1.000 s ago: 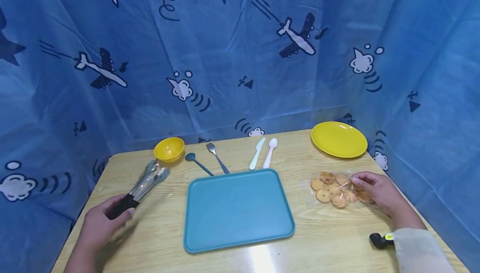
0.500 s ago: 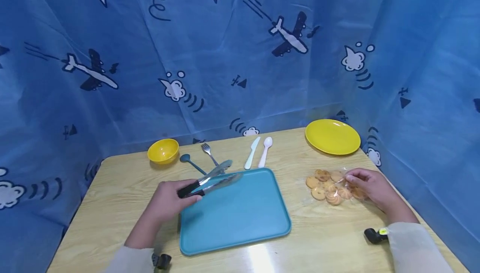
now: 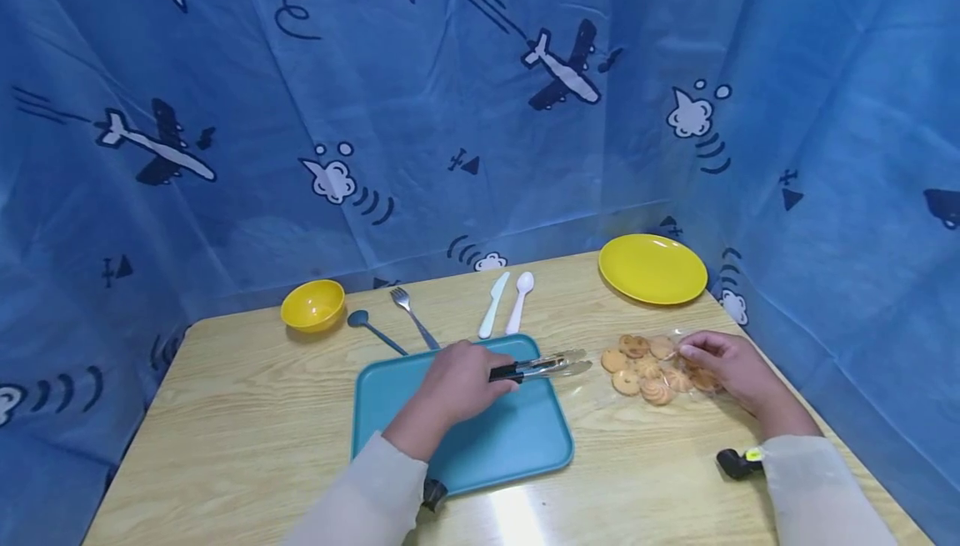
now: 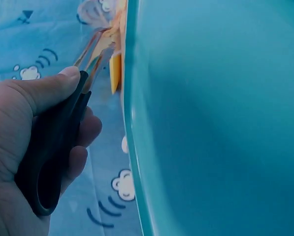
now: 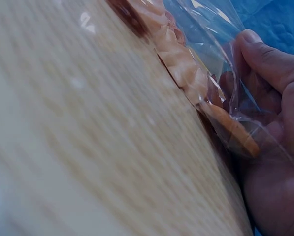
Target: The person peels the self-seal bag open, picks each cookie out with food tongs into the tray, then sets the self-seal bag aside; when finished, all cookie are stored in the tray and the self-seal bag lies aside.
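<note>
Tray (image 3: 510, 438): blue-green, rounded at the corners, flat on the wooden table (image 3: 247, 413).
Left hand (image 3: 465, 379): above the tray's far half, fingers curled round the black handles of the tongs (image 3: 529, 368); whether it touches the tray I cannot tell.
Tongs' reach: handles over the tray, metal arms sticking out past its right edge; the tips stand a little apart, just short of the cookies (image 3: 647, 369) as the head camera has it.
Cookies: a cluster in a clear bag (image 5: 206, 29), right of the tray and near it.
Right hand (image 3: 727, 367): at the bag's end away from the tray, thumb and fingers pinching the film.
Room for moving: a wide stretch of wood runs from the tray's left edge to the table's left edge; a narrow strip parts the tray from the bag; past the right hand the table's edge comes soon.
Beyond the tray: yellow bowl (image 3: 313, 306) off its far left corner; dark spoon (image 3: 359, 319) and fork (image 3: 415, 317), then knife (image 3: 493, 306) and pale spoon (image 3: 519, 304), handle ends close to its far edge; yellow plate (image 3: 652, 269) well off its far right corner, by the blue curtain (image 3: 420, 112).
Left wrist only: the thumb lies along the handles; their rounded, looped end shows.
Right wrist only: the cookies' ridges, film folds at the fingers; one cookie's edge lies close to the palm.
</note>
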